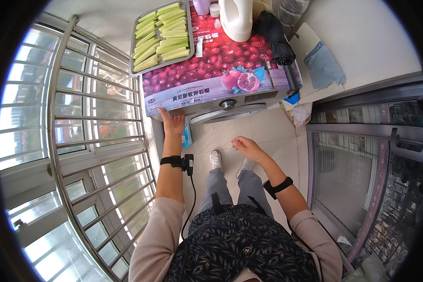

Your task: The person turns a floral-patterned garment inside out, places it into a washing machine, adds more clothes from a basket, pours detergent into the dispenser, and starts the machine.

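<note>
At the front left corner of a front-loading washing machine (211, 112), my left hand (173, 124) is turned palm up. Its thumb lies against the edge of the pomegranate-printed cardboard (183, 83) on top, and its fingertips meet the front panel; whether they grip a part there is hidden. My right hand (247, 146) hangs in the air over the floor, fingers loosely curled, with nothing seen in it. A control knob (228, 104) and the round door (229, 114) show on the machine's front. Cut celery stalks (174, 33) lie in two rows on a metal tray (162, 65) atop the cardboard.
A white plastic jug (237, 21) and a folded black umbrella (280, 49) are on the cardboard. A blue-grey cloth (324, 67) drapes over the right counter. Metal railings (100, 120) line the left, a sliding door (349, 176) the right. A blue packet (187, 134) stands beside the machine.
</note>
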Demonstrator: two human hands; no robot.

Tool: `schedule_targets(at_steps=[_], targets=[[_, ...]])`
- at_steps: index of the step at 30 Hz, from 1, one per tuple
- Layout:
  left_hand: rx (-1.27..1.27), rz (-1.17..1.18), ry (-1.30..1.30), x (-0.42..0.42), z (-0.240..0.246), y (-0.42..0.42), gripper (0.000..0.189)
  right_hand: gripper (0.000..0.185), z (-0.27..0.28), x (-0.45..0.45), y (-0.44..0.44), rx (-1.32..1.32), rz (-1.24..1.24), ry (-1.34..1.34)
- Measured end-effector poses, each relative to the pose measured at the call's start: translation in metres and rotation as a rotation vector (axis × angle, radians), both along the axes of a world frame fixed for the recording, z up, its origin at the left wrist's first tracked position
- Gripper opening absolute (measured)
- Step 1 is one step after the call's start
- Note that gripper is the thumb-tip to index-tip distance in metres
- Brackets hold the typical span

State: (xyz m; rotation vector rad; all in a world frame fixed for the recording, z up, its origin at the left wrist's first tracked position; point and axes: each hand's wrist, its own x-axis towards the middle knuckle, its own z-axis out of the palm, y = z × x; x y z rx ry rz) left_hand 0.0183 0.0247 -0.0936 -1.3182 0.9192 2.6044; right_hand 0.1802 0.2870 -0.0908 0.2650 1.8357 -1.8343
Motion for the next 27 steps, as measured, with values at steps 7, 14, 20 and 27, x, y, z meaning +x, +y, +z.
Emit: schedule_targets(at_steps=[7,14,20,27], targets=[[-0.008,-0.171,0.188,0.011,-0.036,-0.013,0.099,0.026,0.042,-0.002,-0.036,0.032,0.116,0.084],[-0.035,-0.238,0.230,0.092,-0.038,-0.023,0.040,0.027,0.061,-0.009,-0.057,0.087,0.117,0.057],[0.039,-0.376,0.168,0.137,-0.023,-0.041,0.040,0.027,0.065,-0.025,-0.078,0.165,0.146,0.191],[0.119,-1.101,-0.057,0.153,0.026,-0.067,0.074,0.029,0.096,-0.052,-0.061,0.307,0.318,0.275]])
